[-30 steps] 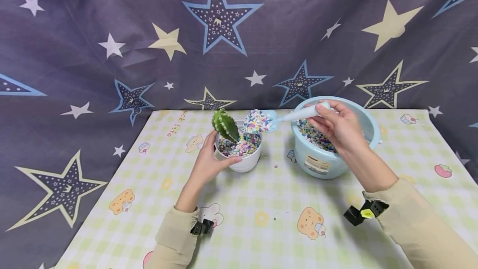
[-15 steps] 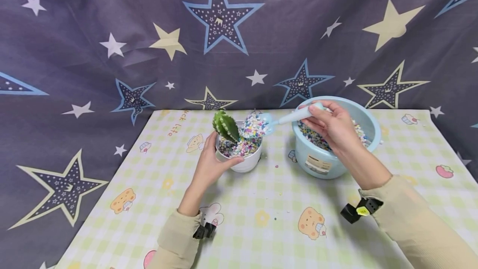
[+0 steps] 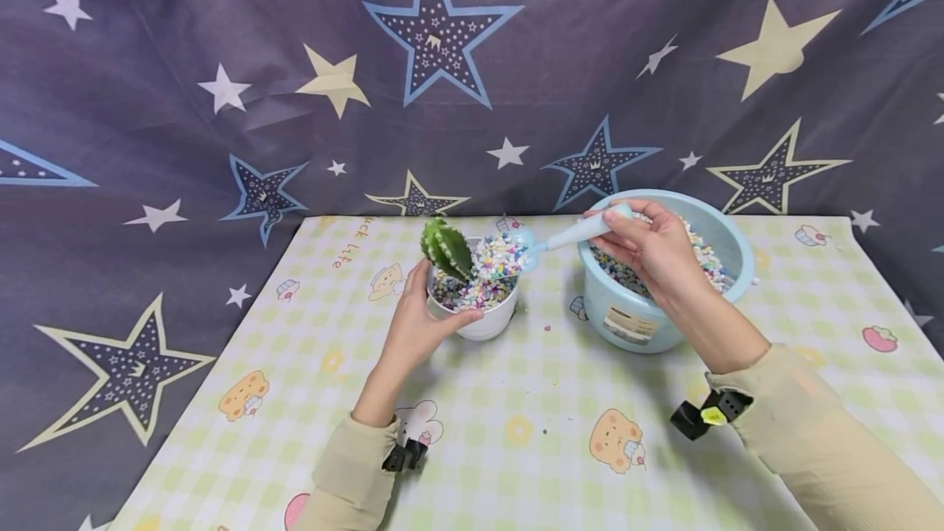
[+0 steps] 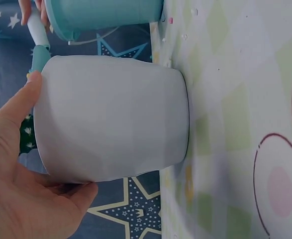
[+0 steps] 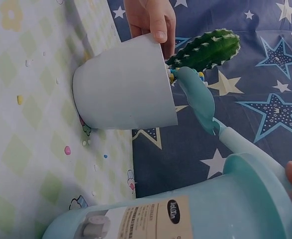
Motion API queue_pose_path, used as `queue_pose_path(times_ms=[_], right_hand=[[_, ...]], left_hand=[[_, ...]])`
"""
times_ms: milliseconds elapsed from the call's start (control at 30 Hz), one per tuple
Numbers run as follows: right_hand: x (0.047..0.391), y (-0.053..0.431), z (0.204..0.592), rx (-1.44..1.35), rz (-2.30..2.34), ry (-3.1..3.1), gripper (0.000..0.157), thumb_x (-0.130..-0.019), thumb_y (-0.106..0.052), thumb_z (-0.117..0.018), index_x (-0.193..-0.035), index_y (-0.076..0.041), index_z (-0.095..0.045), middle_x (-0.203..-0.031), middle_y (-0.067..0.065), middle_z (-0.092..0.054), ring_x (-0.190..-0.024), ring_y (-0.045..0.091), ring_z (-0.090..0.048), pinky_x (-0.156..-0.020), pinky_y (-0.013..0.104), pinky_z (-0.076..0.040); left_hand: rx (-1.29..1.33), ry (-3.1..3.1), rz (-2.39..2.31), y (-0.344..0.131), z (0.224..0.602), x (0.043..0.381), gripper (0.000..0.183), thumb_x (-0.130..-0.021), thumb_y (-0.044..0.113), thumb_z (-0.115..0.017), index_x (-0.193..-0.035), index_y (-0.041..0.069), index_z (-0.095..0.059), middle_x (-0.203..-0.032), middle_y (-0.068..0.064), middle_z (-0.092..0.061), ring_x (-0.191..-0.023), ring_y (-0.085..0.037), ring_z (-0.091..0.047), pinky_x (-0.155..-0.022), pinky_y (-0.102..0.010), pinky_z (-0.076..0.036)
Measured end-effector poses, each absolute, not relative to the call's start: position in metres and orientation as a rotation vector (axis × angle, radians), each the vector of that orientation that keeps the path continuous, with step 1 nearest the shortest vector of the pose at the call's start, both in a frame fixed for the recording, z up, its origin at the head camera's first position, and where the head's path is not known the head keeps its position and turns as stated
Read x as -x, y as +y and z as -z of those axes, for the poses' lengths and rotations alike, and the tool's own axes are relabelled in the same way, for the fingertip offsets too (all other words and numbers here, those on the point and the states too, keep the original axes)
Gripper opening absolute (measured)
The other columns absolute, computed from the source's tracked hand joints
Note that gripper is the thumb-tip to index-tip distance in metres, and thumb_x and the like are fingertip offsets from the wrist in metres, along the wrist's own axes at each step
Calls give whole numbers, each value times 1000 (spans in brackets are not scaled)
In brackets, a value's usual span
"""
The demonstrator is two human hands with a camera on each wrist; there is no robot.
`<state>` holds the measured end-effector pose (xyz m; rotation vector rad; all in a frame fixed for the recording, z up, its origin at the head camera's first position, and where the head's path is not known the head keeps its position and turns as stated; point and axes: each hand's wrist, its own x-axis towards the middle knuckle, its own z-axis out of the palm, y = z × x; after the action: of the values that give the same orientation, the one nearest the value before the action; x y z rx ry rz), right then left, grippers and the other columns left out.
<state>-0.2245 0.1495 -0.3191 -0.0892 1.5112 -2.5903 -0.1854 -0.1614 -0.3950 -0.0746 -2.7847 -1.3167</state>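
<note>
A green cactus [image 3: 447, 249] leans in a white pot [image 3: 483, 324] full of multicoloured pebbles [image 3: 465, 292]. My left hand [image 3: 420, 319] grips the pot's left side, its thumb along the front rim; in the left wrist view the fingers curl around the pot [image 4: 111, 119]. My right hand [image 3: 660, 256] holds the handle of a light blue scoop [image 3: 575, 234] above the blue bucket. The scoop's blade, heaped with pebbles, tips down over the pot's right rim beside the cactus. In the right wrist view, the scoop's blade [image 5: 198, 97] hides most of its load.
To the right stands a light blue bucket [image 3: 627, 322] holding more pebbles, with a paper label on its front. A checked tablecloth [image 3: 531, 465] covers the table, and a few stray pebbles lie on it. A starry curtain [image 3: 295, 23] hangs behind.
My right hand has moved left and slightly down, bringing the loaded scoop from beside the pot's rim to over its pebbles, its blade now tipped lower. The left hand still holds the pot.
</note>
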Motion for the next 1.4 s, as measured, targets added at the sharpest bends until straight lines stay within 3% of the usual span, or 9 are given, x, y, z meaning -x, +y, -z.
queue_pose_path(times_ms=[333, 1100, 1400], right_hand=[[225, 150, 319, 87, 2573, 1539, 13, -95, -6, -66, -103, -3, -56, -96, 6, -79, -88, 14, -76, -86, 29, -60], [220, 150, 313, 90, 2548, 1567, 15, -94, -7, -67, -103, -5, -54, -94, 3, -79, -88, 14, -76, -86, 28, -60], [218, 149, 311, 91, 2539, 1602, 21, -93, -7, -67, -107, -4, -51, -92, 3, -79, -85, 13, -76, -83, 28, -61]], left_hand=[[132, -2864, 1281, -169, 390, 191, 123, -75, 49, -84, -160, 3, -8, -167, -18, -11, -152, -39, -21, -125, -55, -21], [33, -2846, 1116, -157, 386, 182, 123, -73, 56, -82, -159, 0, -14, -166, -18, -19, -149, -40, -30, -123, -54, -28], [213, -2829, 1174, -166, 388, 190, 120, -74, 46, -86, -160, 6, -13, -166, -17, -19, -150, -38, -28, -124, -54, -26]])
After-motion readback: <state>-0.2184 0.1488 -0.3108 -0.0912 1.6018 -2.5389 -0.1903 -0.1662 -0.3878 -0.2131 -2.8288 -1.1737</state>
